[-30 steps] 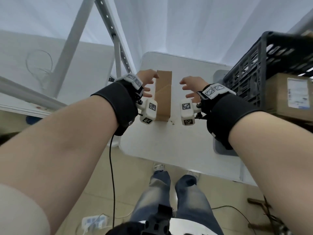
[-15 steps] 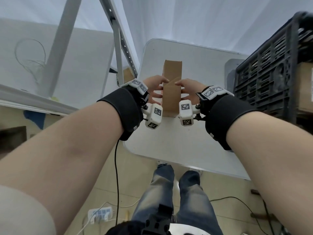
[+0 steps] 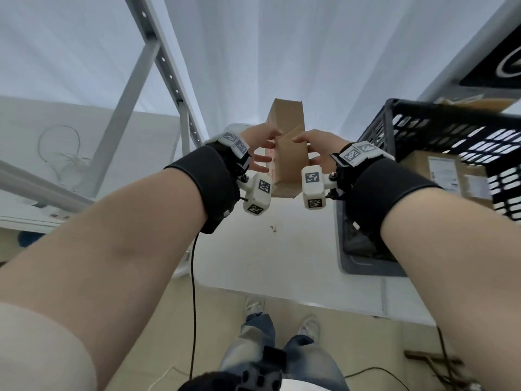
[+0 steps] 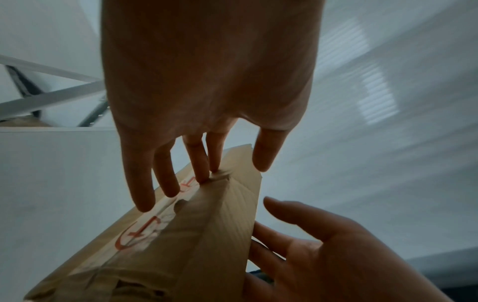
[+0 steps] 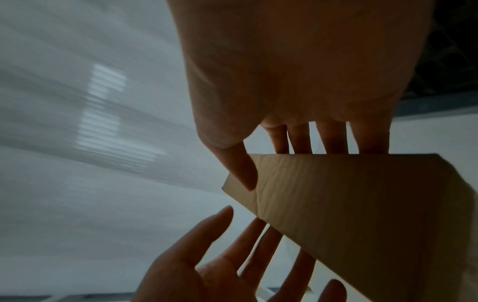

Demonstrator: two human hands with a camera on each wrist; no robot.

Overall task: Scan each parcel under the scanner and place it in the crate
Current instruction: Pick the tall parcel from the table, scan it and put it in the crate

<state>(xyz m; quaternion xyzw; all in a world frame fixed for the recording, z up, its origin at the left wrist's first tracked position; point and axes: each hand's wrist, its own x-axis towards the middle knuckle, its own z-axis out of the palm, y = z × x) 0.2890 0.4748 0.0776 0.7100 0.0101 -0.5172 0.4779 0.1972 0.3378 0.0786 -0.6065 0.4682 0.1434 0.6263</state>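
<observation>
A narrow brown cardboard parcel [image 3: 290, 153] with red print on its left face [image 4: 134, 233] hangs tilted above the white table [image 3: 282, 263]. My left hand [image 3: 262, 148] holds its left side, fingers [image 4: 165, 183] on the printed face and thumb over the top edge. My right hand [image 3: 313, 145] holds the right side; in the right wrist view its thumb [image 5: 245, 173] lies on the parcel [image 5: 349, 204] and its fingers pass behind. The black plastic crate [image 3: 439, 131] stands just to the right. No scanner is recognisable.
A taped parcel with a label [image 3: 445, 170] lies inside the crate, which sits on a grey tray [image 3: 366, 266]. A grey metal frame [image 3: 158, 60] rises at the left. A black cable [image 3: 193, 277] hangs off the table's near edge. White curtain behind.
A second ago the parcel stood on the table with both hands apart beside it. The hands closed on its sides and raised it off the table.
</observation>
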